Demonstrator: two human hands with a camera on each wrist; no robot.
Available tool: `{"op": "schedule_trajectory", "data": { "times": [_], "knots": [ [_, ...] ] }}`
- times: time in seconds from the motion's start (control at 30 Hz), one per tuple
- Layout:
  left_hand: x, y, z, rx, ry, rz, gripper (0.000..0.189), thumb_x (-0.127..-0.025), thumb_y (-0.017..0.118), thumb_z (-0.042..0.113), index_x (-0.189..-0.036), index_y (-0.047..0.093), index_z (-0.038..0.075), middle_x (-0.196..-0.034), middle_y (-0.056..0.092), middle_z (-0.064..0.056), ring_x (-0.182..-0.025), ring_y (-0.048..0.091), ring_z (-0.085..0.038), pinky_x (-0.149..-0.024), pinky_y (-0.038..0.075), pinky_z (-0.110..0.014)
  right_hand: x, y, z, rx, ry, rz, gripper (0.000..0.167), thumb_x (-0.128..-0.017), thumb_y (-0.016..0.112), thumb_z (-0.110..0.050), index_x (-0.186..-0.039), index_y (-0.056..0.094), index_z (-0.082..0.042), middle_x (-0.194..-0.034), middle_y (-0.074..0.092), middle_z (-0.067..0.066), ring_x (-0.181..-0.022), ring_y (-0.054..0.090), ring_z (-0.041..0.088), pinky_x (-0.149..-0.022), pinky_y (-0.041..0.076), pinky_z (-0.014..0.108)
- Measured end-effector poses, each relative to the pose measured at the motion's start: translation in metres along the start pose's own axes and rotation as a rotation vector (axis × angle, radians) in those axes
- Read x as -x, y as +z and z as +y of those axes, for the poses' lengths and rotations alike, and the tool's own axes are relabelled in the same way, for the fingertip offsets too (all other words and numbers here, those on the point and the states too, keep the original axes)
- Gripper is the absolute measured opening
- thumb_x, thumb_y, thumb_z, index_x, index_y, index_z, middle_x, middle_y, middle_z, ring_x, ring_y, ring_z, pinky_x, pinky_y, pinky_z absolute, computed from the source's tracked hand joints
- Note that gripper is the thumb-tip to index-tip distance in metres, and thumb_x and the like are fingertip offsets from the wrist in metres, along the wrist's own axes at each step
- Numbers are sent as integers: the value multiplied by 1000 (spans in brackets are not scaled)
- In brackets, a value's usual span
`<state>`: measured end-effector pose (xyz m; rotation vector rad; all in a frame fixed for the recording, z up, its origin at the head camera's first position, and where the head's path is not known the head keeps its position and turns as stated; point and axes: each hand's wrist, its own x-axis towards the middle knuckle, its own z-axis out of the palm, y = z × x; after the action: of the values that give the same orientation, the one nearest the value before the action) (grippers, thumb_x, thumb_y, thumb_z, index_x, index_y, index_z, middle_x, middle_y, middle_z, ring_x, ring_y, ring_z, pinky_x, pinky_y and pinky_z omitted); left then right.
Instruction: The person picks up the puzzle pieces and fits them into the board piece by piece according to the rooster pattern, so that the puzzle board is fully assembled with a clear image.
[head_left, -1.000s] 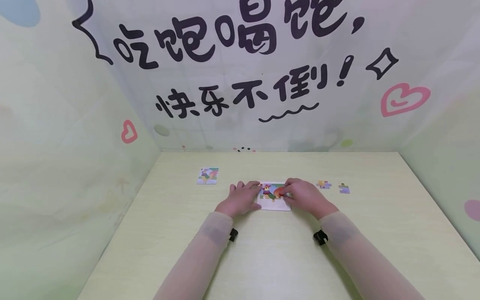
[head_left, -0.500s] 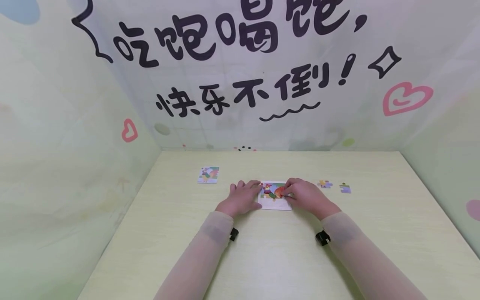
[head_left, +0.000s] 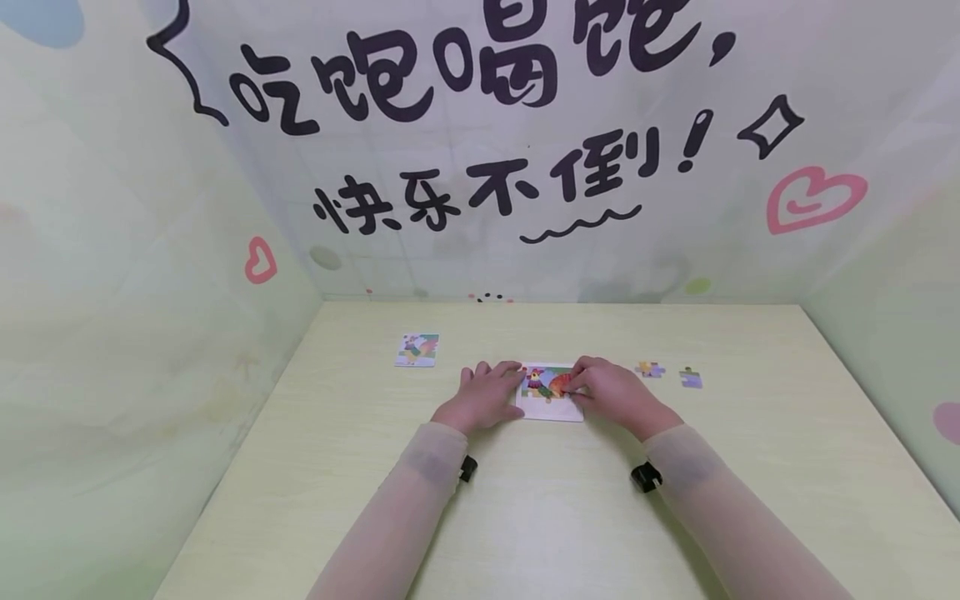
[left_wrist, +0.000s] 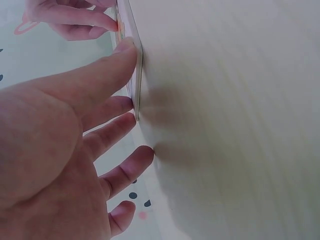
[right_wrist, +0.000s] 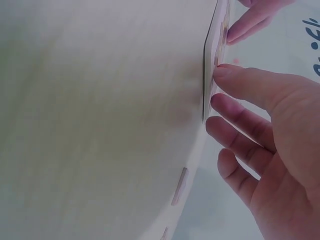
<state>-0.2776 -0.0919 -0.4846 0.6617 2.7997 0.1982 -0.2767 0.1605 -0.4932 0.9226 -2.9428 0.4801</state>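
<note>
A white puzzle tray (head_left: pixel 551 410) lies on the table, its upper part filled with jigsaw pieces showing a colourful rooster. My left hand (head_left: pixel 482 397) is spread at the tray's left side; its thumb touches the near corner and its forefinger the far one, as the left wrist view also shows. At the right side, my right hand (head_left: pixel 611 393) pinches a puzzle piece with the red tail (head_left: pixel 559 383) between thumb and forefinger, low over the tray. Those fingers partly cover that piece. In the right wrist view the thumb (right_wrist: pixel 232 77) meets the tray's surface.
Two loose groups of puzzle pieces lie to the right: a yellow and purple one (head_left: pixel 650 369) and a purple and green one (head_left: pixel 691 377). A rooster picture card (head_left: pixel 417 350) lies at the back left. Printed cloth walls enclose the pale table (head_left: pixel 337 467).
Both hands stay in nearly the same place on the tray. The view has shifted very slightly; the loose pieces and the card have not moved on the table.
</note>
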Motion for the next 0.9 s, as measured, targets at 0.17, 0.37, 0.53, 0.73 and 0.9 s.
{"op": "schedule_trajectory", "data": {
  "times": [0.17, 0.37, 0.53, 0.73, 0.9],
  "knots": [
    [0, 0, 0, 4, 1, 5, 74, -96, 69, 49, -161, 39, 25, -169, 30, 8, -133, 40, -24, -100, 29, -43, 5, -2, 1, -61, 41, -15, 19, -91, 78, -13, -110, 82, -11, -110, 70, 4, -98, 66, 21, -90, 56, 44],
    [3, -3, 2, 26, 0, 4, 74, -96, 70, 46, -160, 40, 24, -169, 32, 6, -134, 40, -26, -103, 30, -45, 15, -3, 6, -101, 58, -8, 20, -93, 76, -15, -112, 81, -13, -111, 71, 6, -101, 66, 24, -92, 56, 47],
    [4, -4, 3, 26, -3, 4, 74, -96, 71, 46, -160, 41, 24, -169, 32, 5, -134, 39, -26, -103, 29, -45, 25, -3, 15, -130, 96, 25, 19, -93, 76, -16, -111, 81, -14, -113, 70, 4, -102, 66, 24, -92, 55, 47],
    [3, -3, 2, 18, -2, 6, 74, -96, 70, 47, -160, 40, 24, -169, 32, 6, -133, 40, -25, -102, 29, -44, 37, -13, 27, -153, 152, 70, 20, -92, 75, -13, -111, 80, -12, -110, 71, 5, -96, 65, 24, -89, 54, 48],
    [2, -1, 1, 10, 0, 2, 74, -96, 70, 47, -160, 40, 25, -169, 31, 6, -133, 40, -25, -101, 29, -44, 47, -25, 38, -140, 204, 79, 20, -92, 75, -12, -111, 80, -11, -109, 71, 8, -92, 64, 24, -85, 53, 47]
  ]
}}
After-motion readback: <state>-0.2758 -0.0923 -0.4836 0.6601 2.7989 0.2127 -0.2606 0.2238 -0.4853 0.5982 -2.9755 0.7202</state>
